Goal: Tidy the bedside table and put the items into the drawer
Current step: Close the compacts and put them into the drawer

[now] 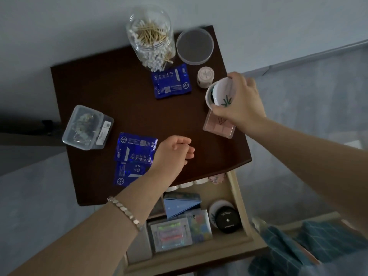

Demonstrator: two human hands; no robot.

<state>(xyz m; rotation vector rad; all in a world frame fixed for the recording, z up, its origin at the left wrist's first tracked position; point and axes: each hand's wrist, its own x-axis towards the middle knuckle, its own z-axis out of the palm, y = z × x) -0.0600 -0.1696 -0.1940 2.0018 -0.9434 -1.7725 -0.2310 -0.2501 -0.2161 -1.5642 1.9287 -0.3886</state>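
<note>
My right hand (241,102) grips a white round compact with a green mark (220,94), tilted above the right edge of the dark bedside table (111,92). My left hand (173,154) hovers over the table's front with loosely curled fingers and holds nothing. Under the compact lies a pink palette (219,126). Blue sachets lie near my left wrist (136,148) and at the back (171,81). The open drawer (238,198) below holds a black jar (227,219), a blue box (181,206) and packets.
A clear jar of cotton swabs (151,36) and its lid (195,45) stand at the back. A small pink pot (206,76) sits behind the compact. A clear plastic box (87,127) overhangs the table's left edge. A patterned cloth (308,242) lies right of the drawer.
</note>
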